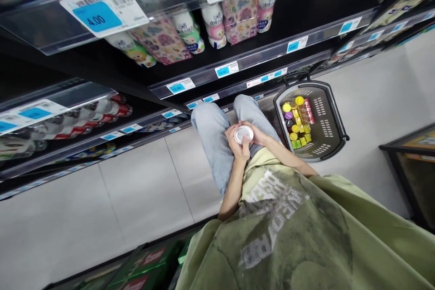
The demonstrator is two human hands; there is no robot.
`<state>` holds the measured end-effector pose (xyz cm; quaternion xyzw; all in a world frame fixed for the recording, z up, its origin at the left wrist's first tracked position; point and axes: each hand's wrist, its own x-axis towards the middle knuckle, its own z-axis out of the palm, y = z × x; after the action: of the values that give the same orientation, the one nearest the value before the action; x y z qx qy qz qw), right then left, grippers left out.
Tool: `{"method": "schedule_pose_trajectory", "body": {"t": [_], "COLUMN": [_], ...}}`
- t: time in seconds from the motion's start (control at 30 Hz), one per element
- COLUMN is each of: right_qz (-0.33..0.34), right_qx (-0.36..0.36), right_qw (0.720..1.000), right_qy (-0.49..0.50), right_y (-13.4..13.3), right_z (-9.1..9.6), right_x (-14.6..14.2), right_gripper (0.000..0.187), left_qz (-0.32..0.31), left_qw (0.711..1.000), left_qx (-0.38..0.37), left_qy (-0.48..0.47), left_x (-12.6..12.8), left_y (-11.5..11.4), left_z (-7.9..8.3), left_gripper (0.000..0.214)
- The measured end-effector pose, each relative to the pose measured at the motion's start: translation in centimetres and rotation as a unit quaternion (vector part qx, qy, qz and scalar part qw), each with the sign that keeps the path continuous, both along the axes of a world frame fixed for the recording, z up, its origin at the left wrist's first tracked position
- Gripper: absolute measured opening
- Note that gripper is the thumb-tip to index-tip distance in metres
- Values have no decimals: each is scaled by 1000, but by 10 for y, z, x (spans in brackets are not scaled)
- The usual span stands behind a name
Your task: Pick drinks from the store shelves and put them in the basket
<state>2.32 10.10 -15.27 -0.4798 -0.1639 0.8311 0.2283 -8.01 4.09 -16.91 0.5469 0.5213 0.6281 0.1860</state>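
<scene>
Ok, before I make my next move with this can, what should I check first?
1. Grip on the can: ok, left hand and right hand both hold it.
2. Silvery top closed: ok, it looks sealed.
3. Label readable: cannot tell, only the top shows.
4. Basket nearby: ok, it stands on the floor beside the knees.
5. Room in the basket: ok, goods fill only one side.

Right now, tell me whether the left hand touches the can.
Touching: the head view shows the left hand wrapped around the can, with no gap.
</scene>
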Motion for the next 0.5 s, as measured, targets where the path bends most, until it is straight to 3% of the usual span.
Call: {"method": "schedule_pose_trajectory", "body": {"t": [0.27,0.5], "right_qz": [34,37], "right_qx": [-3,0], "right_qw": [999,999], "right_qy": [11,-9], "right_y": [1,0], "right_z": [3,1], "right_x": [-2,-1], "right_gripper": [59,46], "left_qz": [-2,2], "left_qw": [999,998], "left_qx": [5,-4], "left_qy": [-36,-68], "left_x": [1,2], "left_y": [0,0], "left_z": [1,1], "left_gripper": [38,38]}}
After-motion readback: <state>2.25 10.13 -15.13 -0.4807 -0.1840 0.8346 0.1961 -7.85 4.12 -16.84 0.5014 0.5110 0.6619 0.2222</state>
